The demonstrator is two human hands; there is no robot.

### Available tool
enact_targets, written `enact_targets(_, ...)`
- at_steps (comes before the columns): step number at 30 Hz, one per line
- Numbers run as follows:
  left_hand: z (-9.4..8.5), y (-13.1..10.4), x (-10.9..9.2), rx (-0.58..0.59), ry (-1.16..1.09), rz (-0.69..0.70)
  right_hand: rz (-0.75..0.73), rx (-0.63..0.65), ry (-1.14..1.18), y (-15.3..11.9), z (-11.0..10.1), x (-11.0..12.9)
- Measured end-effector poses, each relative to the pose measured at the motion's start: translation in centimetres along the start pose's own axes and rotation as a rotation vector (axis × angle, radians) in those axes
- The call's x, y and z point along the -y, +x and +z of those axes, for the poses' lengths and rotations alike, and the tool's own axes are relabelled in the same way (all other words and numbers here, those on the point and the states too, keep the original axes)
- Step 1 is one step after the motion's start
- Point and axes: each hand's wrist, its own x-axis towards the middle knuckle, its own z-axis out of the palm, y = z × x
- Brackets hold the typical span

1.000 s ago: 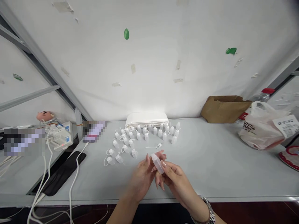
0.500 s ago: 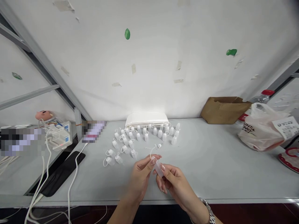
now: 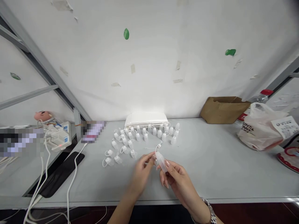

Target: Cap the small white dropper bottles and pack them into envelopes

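Okay, right hand pinches the small translucent bottle, tilted over the grey table; left hand has fingertips beside its neck, near a white strap, blurred, grip can't tell. Risks: over-squeezing could pop the bottle loose; a leftward swing could topple nearby bottles.

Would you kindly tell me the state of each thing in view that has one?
Held bottle: tilted, gripped by the right hand
Other small bottles: standing
Red-capped bottle: cap on
Paper bag: standing, top open
Plastic bag: bulging
White box: small light lit
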Motion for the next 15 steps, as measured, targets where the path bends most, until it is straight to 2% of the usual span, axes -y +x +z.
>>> enact_targets(3,0.5,0.6,1.7,-0.124,0.465,0.107,-0.041,-0.047,-0.014,0.0,-1.2,0.2)
enact_targets(5,1.0,1.0,2.7,-0.172,0.640,0.143,-0.074,-0.094,-0.048,0.1,-2.1,0.5)
enact_targets(10,1.9,1.8,3.9,-0.217,0.876,0.220,-0.145,-0.214,-0.183,0.1,-4.3,0.9)
enact_targets(15,2.0,2.7,4.5,-0.248,1.014,0.286,-0.145,-0.227,-0.241,0.0,-5.2,0.4)
